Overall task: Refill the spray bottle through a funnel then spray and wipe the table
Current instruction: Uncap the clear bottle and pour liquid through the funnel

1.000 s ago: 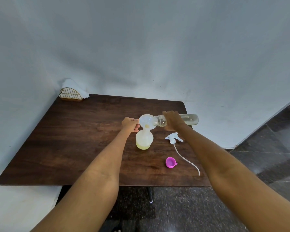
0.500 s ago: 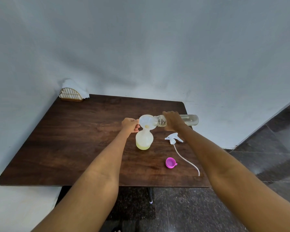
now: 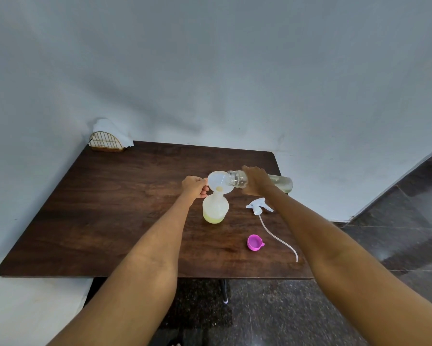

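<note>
A translucent spray bottle (image 3: 215,211) stands on the dark wooden table (image 3: 110,216) with pale yellow liquid in its bottom. A white funnel (image 3: 218,182) sits in its neck. My left hand (image 3: 194,186) pinches the funnel's left rim. My right hand (image 3: 256,181) grips a clear refill bottle (image 3: 237,180) held almost level, its open mouth over the funnel. The white spray head (image 3: 258,208) with its long tube lies on the table to the right of the spray bottle.
A pink cap (image 3: 254,242) lies near the table's front right. A gold wire napkin holder (image 3: 106,141) with white napkins stands at the far left corner against the wall. Dark tiled floor (image 3: 397,240) lies right of the table.
</note>
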The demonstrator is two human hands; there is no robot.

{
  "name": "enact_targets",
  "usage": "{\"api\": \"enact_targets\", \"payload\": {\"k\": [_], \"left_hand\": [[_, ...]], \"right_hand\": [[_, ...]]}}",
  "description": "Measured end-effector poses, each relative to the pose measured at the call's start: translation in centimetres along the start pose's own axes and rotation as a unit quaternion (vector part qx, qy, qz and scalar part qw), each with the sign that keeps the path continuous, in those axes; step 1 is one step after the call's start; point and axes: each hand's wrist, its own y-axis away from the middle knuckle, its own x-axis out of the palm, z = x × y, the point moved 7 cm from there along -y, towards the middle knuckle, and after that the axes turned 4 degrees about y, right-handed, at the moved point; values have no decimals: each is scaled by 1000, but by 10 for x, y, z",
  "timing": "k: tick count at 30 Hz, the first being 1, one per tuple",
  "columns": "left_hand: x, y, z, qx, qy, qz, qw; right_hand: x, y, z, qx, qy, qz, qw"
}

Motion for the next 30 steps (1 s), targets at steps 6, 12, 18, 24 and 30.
{"api": "enact_targets", "payload": {"k": [6,12,18,24,30], "left_hand": [[1,-1,-1,6,-7,0,1000],[1,-1,-2,9,-12,-4,1000],[1,0,-1,8,-8,2,1000],[0,0,0,7,-9,4,1000],[1,1,-1,7,-11,0,1000]], "right_hand": [[-1,5,-2,6,-8,6,1000],[0,8,-3,3,17,15,1000],[-1,7,0,-8,38,16,999],[-3,5,3,-22,50,5,998],[-4,4,5,-29,67,5,997]]}}
